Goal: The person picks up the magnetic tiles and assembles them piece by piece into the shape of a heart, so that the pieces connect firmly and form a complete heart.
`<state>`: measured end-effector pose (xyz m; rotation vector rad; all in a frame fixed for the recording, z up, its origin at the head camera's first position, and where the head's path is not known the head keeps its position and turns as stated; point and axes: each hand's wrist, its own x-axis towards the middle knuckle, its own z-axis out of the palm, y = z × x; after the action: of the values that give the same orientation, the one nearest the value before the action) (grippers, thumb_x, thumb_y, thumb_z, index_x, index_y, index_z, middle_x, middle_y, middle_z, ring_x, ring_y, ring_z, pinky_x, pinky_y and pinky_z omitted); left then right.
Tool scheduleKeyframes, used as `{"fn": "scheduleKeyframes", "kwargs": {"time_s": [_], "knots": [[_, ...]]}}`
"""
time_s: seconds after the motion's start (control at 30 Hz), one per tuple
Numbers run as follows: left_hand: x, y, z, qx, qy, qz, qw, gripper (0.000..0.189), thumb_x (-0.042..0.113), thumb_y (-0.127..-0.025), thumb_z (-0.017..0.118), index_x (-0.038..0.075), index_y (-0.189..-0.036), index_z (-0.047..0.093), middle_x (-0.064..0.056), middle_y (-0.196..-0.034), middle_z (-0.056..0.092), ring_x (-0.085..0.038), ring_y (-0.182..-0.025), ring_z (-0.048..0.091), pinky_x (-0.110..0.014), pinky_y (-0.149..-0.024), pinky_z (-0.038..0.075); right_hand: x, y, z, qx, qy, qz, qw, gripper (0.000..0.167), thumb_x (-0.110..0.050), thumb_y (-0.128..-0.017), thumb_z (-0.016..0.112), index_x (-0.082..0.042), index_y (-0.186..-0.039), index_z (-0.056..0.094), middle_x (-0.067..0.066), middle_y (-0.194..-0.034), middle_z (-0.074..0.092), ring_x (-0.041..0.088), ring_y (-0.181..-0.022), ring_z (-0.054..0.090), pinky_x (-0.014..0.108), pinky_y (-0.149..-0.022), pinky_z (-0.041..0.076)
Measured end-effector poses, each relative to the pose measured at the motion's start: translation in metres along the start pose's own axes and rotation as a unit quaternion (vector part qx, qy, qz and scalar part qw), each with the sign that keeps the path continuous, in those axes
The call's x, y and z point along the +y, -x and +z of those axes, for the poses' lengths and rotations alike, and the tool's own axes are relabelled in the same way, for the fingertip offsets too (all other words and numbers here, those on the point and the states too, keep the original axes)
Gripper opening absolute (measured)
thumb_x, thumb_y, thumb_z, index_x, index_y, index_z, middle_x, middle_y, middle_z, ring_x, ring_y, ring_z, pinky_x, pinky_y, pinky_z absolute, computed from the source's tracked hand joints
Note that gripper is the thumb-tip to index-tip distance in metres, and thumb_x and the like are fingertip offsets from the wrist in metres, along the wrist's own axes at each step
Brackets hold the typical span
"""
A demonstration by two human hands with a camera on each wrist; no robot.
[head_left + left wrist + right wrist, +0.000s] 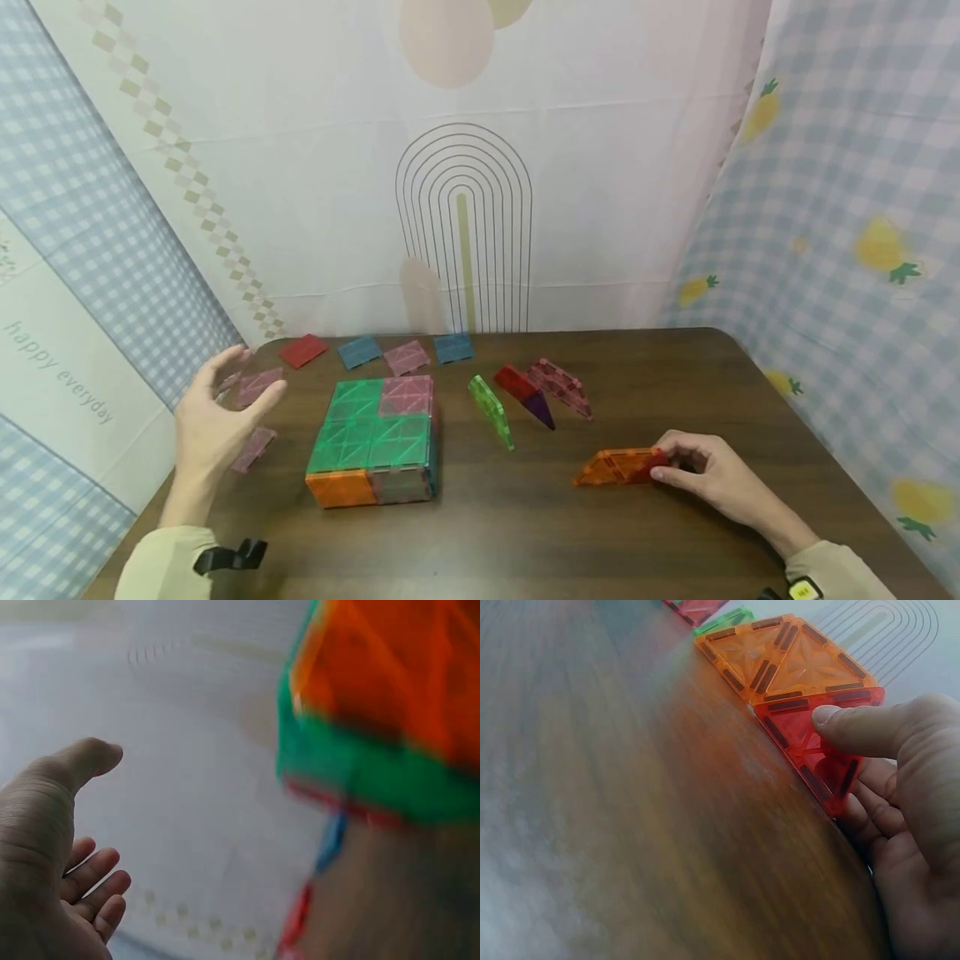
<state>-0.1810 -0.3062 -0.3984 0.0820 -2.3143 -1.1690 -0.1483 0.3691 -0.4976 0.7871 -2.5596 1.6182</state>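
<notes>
My right hand (708, 471) pinches a red triangular magnetic tile (791, 726) between thumb and fingers. Joined to it are orange triangular tiles (810, 666), and this strip stands on edge on the table. My left hand (213, 417) is raised in the air with thumb and fingers spread, holding nothing. Right of that hand sits a low box of magnetic tiles (360, 433), its top green with one pink square (405, 396) at the back right corner. The box's front shows an orange tile (341, 490) beside a clear greyish one (401, 486).
Between box and right hand stand a lime green piece (491, 412), a red-and-purple piece (517, 383) and a pink strip (558, 387). Along the back lie a red tile (303, 351), blue tiles (453, 348) and a pink tile (407, 358). More pink tiles (253, 448) lie by my left hand.
</notes>
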Motion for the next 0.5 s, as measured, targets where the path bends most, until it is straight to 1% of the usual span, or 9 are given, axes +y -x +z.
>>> {"fn": "scheduleKeyframes", "kwargs": {"time_s": [0.07, 0.13, 0.17, 0.23, 0.3, 0.37, 0.5], "knots": [[-0.018, 0.003, -0.009, -0.009, -0.031, -0.014, 0.9994, 0.087, 0.033, -0.092, 0.095, 0.018, -0.166, 0.051, -0.009, -0.161, 0.062, -0.019, -0.145, 0.057, -0.023, -0.119, 0.042, 0.0, 0.0, -0.001, 0.001, 0.002, 0.001, 1.0, 0.016, -0.001, -0.103, 0.078, -0.015, -0.111, 0.079, 0.006, -0.107, 0.076, 0.021, -0.081, 0.069, 0.034, -0.068, 0.06], [-0.033, 0.007, -0.017, -0.032, -0.053, -0.028, 0.9977, 0.095, 0.038, -0.093, 0.094, 0.013, -0.17, 0.045, -0.016, -0.167, 0.055, -0.036, -0.151, 0.052, -0.04, -0.126, 0.041, 0.0, 0.0, -0.001, 0.001, 0.004, -0.002, 1.0, 0.016, -0.001, -0.103, 0.078, -0.014, -0.111, 0.078, 0.006, -0.106, 0.075, 0.021, -0.08, 0.068, 0.034, -0.067, 0.059], [-0.041, 0.009, -0.02, -0.045, -0.063, -0.035, 0.9964, 0.099, 0.041, -0.093, 0.093, 0.01, -0.171, 0.041, -0.02, -0.169, 0.051, -0.044, -0.152, 0.048, -0.051, -0.128, 0.039, -0.001, 0.0, -0.001, 0.001, 0.005, -0.004, 1.0, 0.017, 0.0, -0.103, 0.077, -0.014, -0.112, 0.078, 0.006, -0.106, 0.075, 0.021, -0.08, 0.067, 0.034, -0.067, 0.059], [-0.055, 0.012, -0.024, -0.073, -0.082, -0.044, 0.9929, 0.107, 0.044, -0.092, 0.093, 0.003, -0.172, 0.035, -0.029, -0.171, 0.044, -0.055, -0.153, 0.042, -0.072, -0.125, 0.034, -0.002, -0.001, -0.001, 0.001, 0.003, -0.003, 1.0, 0.016, -0.001, -0.103, 0.077, -0.014, -0.112, 0.078, 0.007, -0.106, 0.075, 0.021, -0.08, 0.068, 0.034, -0.067, 0.059], [-0.068, 0.014, -0.028, -0.098, -0.102, -0.048, 0.9888, 0.112, 0.046, -0.092, 0.093, -0.003, -0.171, 0.032, -0.036, -0.17, 0.039, -0.063, -0.152, 0.037, -0.079, -0.121, 0.032, -0.002, -0.001, 0.0, 0.0, 0.002, -0.003, 1.0, 0.017, -0.001, -0.103, 0.077, -0.014, -0.112, 0.078, 0.006, -0.106, 0.075, 0.021, -0.081, 0.068, 0.033, -0.068, 0.059], [-0.079, 0.015, -0.03, -0.117, -0.131, -0.052, 0.9831, 0.115, 0.048, -0.091, 0.092, -0.008, -0.17, 0.03, -0.043, -0.167, 0.038, -0.068, -0.15, 0.034, -0.083, -0.117, 0.031, -0.001, -0.001, 0.0, -0.002, 0.0, -0.005, 1.0, 0.017, 0.0, -0.103, 0.077, -0.014, -0.113, 0.078, 0.007, -0.107, 0.075, 0.021, -0.082, 0.068, 0.033, -0.069, 0.059], [-0.096, 0.017, -0.03, -0.143, -0.184, -0.059, 0.9706, 0.12, 0.055, -0.089, 0.091, -0.016, -0.165, 0.031, -0.047, -0.161, 0.039, -0.073, -0.143, 0.032, -0.084, -0.113, 0.031, 0.0, 0.0, 0.0, -0.009, -0.004, -0.017, 0.9998, 0.018, 0.002, -0.102, 0.077, -0.013, -0.112, 0.077, 0.007, -0.108, 0.074, 0.02, -0.083, 0.067, 0.034, -0.069, 0.058]]}}
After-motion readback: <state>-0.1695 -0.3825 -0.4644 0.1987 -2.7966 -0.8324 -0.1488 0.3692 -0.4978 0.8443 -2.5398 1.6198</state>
